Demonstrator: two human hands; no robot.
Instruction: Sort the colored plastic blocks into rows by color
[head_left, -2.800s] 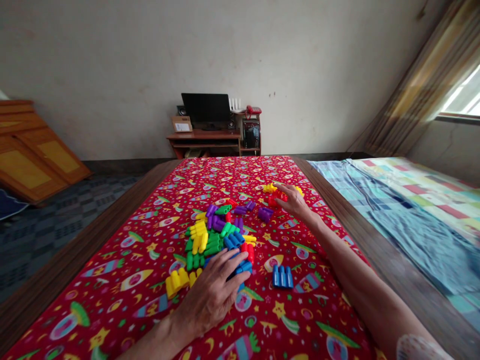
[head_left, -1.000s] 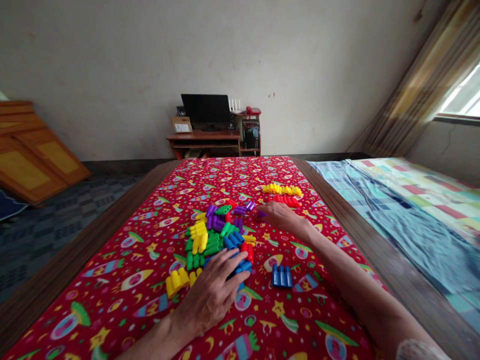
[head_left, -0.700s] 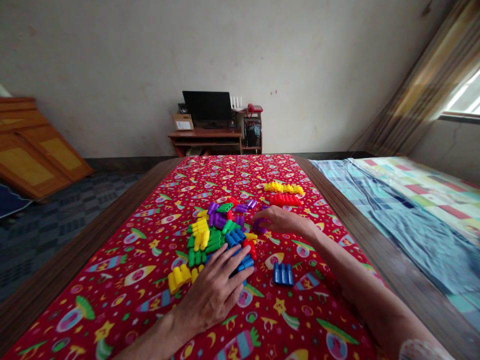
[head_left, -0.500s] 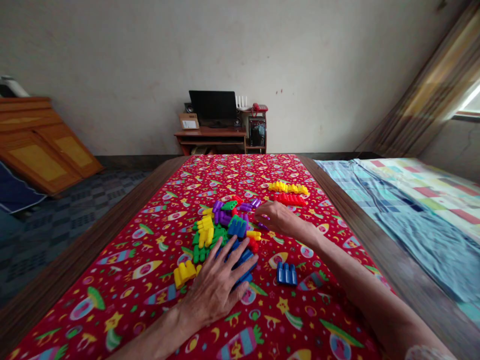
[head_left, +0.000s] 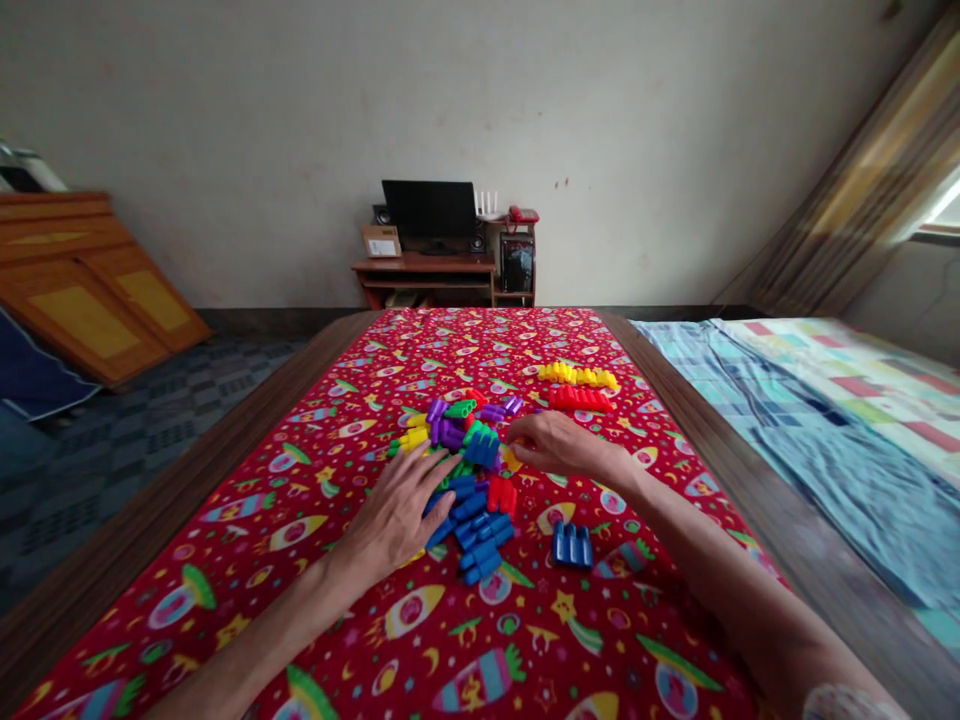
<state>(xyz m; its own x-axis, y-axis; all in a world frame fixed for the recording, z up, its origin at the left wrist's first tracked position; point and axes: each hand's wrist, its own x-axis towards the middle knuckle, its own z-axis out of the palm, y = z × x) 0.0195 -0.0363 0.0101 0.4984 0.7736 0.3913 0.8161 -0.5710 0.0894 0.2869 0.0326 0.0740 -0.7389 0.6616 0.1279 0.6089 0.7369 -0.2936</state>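
A heap of plastic toy blocks in green, yellow, purple, blue and red lies on a red cartoon-print tablecloth. My left hand rests flat on the heap's near left side, fingers stretched over green and yellow pieces. My right hand is at the heap's right edge with curled fingers touching a yellow piece; whether it holds anything is unclear. Several blue blocks lie just right of my left hand. A single blue block lies apart. Further off are a yellow row and a red row.
The cloth covers a long wooden table. A bed with checked sheets runs along the right. A desk with a monitor stands at the far wall, and a wooden cabinet leans at the left.
My left hand has slid left and forward off the blue blocks onto the green and yellow ones. My right hand came back from the red and yellow rows to the heap's right edge.
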